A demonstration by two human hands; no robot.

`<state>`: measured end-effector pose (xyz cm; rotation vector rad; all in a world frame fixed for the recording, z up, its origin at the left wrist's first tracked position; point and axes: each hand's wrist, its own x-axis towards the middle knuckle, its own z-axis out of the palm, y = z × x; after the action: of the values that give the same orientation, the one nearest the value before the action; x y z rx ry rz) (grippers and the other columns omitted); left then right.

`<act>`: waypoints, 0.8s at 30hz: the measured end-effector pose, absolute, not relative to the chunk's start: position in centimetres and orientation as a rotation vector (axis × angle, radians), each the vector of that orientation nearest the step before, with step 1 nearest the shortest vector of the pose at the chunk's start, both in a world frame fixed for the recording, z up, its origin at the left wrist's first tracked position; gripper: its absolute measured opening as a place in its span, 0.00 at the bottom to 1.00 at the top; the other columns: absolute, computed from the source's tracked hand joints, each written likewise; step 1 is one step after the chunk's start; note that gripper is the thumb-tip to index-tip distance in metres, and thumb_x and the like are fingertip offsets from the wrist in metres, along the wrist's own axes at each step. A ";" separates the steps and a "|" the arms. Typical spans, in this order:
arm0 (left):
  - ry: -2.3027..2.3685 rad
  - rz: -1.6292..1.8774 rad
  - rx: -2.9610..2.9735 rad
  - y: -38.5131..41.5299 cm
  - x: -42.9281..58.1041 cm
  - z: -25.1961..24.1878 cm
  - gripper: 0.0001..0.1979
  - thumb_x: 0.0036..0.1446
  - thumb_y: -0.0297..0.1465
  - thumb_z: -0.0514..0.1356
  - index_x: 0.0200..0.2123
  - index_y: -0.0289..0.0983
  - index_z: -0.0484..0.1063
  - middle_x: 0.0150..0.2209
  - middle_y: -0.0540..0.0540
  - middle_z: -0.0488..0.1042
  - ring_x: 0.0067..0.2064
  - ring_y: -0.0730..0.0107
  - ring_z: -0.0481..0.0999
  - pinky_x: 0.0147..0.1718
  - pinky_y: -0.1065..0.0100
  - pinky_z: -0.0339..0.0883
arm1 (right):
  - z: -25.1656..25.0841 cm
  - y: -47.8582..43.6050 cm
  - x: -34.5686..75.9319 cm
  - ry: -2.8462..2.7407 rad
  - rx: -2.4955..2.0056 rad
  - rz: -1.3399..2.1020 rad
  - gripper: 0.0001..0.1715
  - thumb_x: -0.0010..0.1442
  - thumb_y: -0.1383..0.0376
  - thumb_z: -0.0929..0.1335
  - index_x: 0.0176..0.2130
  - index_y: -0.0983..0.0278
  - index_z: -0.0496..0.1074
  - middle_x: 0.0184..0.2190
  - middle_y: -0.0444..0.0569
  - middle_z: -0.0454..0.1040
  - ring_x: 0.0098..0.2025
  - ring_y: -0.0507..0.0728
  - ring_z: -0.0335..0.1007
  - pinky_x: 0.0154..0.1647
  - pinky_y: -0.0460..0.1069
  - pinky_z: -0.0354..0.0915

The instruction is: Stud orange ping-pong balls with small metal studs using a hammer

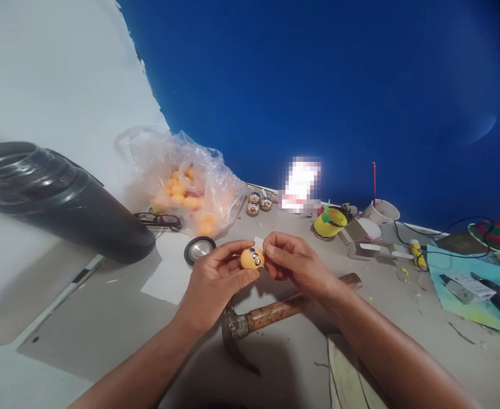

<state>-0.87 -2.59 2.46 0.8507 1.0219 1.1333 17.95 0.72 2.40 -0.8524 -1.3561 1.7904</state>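
An orange ping-pong ball is gripped between the thumb and fingers of my left hand. Small shiny silver and dark dots run in a band over the ball's right side. Close against that side, the fingertips of my right hand are pinched together; whatever they hold, if anything, is too small to make out. Beneath both hands lies a claw hammer with a worn wooden handle, its head toward the left. Behind the hands, several balls covered in shiny studs stand near the wall.
A clear plastic bag of orange balls lies back left, beside eyeglasses and a large dark flask. A black-rimmed lid rests on white paper. At right are a yellow cup, a white cup and a blue sheet.
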 end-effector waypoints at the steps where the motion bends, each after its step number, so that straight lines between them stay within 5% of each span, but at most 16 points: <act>1: 1.022 1.133 0.858 -2.6 -0.8 2.5 0.23 0.42 0.30 0.77 0.44 0.37 0.80 0.37 0.46 0.85 0.41 0.62 0.85 0.41 0.69 0.79 | 2.4 0.7 17.9 -1.368 -0.866 1.779 0.20 0.63 0.50 0.71 0.33 0.63 0.68 0.23 0.40 0.69 0.23 0.48 0.59 0.24 0.44 0.54; 6: 1.086 1.175 0.894 -2.8 -0.7 2.3 0.21 0.42 0.28 0.77 0.42 0.37 0.80 0.36 0.47 0.84 0.40 0.65 0.84 0.41 0.71 0.78 | 3.0 0.3 17.4 -1.541 -1.081 1.475 0.19 0.54 0.55 0.77 0.32 0.63 0.68 0.24 0.39 0.69 0.25 0.48 0.60 0.25 0.44 0.55; 11: 0.921 1.082 0.791 -2.5 -0.8 1.9 0.20 0.46 0.29 0.76 0.44 0.37 0.78 0.36 0.46 0.84 0.37 0.68 0.83 0.37 0.71 0.77 | 4.0 1.1 18.4 -1.720 -1.097 1.373 0.18 0.66 0.54 0.67 0.30 0.64 0.70 0.24 0.43 0.73 0.26 0.50 0.64 0.29 0.46 0.58; 18: 0.810 1.033 0.624 -2.2 -1.0 2.3 0.16 0.51 0.32 0.73 0.42 0.34 0.77 0.34 0.43 0.81 0.34 0.65 0.82 0.32 0.70 0.76 | 3.8 2.9 20.5 -2.016 -1.534 0.643 0.11 0.62 0.62 0.68 0.29 0.63 0.71 0.26 0.44 0.75 0.29 0.53 0.67 0.31 0.48 0.55; 24: 0.850 1.018 0.590 -2.0 -1.0 2.2 0.18 0.52 0.29 0.69 0.47 0.34 0.77 0.34 0.42 0.82 0.32 0.65 0.82 0.31 0.69 0.76 | 5.0 2.7 21.0 -2.372 -1.709 0.500 0.11 0.66 0.63 0.66 0.34 0.63 0.76 0.31 0.48 0.80 0.32 0.55 0.70 0.30 0.49 0.51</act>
<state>-1.03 -2.02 2.19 0.5898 0.8497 1.0177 20.96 2.68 4.97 -1.7088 -2.3718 0.5003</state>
